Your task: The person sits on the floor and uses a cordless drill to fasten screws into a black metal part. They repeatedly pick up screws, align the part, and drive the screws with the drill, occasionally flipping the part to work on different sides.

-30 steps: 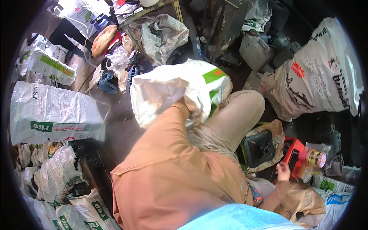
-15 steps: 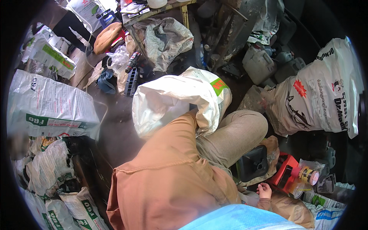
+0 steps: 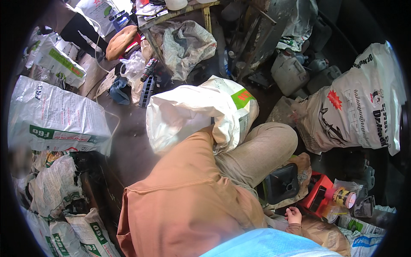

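Observation:
A large white woven sack (image 3: 184,103) with a green and orange patch lies before me, its mouth gaping toward the left. My left arm (image 3: 184,158), in an orange-brown sleeve, reaches into this mouth. The sack hides my left hand and its fingers. Lower right, my right hand (image 3: 293,215) hangs beside a red plastic piece (image 3: 317,192), its fingers loosely bent and apart. Nothing shows between them. My bent knee (image 3: 274,139), in grey-beige trousers, presses up beside the sack.
A bulging white sack (image 3: 351,107) stands at right, grey jugs (image 3: 289,73) behind it. More white sacks (image 3: 60,113) line the left. Across the back is a metal-framed table (image 3: 180,15); a person's dark-trousered legs (image 3: 81,34) show at the far left. A black container (image 3: 282,184) sits by my knee.
My left arm and the sack's mouth have shifted slightly left. My right hand has moved a little left and down, and the person's legs at the far left have shifted slightly.

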A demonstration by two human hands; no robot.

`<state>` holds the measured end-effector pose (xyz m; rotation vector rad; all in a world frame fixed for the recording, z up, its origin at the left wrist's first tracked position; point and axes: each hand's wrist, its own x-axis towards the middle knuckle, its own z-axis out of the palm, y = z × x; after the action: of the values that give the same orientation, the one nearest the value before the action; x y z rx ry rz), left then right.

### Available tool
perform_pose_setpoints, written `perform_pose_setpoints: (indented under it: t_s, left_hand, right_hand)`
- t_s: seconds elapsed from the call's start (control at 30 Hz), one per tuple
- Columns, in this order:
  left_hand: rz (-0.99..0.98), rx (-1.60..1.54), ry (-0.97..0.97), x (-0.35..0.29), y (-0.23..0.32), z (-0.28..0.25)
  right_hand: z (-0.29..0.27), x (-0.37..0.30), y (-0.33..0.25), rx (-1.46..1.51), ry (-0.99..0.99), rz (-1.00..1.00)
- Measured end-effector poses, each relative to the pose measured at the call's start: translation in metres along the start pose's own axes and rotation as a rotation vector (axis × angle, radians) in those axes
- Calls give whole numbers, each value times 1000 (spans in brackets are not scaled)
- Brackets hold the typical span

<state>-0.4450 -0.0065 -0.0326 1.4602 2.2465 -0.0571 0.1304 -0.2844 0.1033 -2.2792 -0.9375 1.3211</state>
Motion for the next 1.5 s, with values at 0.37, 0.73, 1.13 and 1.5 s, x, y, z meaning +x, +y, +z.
perform_pose_setpoints:
  t_s: [0.37,0.73,1.13,1.5]
  left_hand:
    - [169,222,-30,-29,0,-69]
    - [623,-87,-375,-171,22,-333]
    - [1967,-620,-121,-249,336,-168]
    - [737,-790,-1217,-235,380,-46]
  right_hand:
    - [0,-1,-6,-108,-47,-93]
    - [-48,-50,-116,-261,45,-552]
    - [-30,-39,-136,1319,-523,-416]
    - [-20,-4,-89,1115,-49,-310]
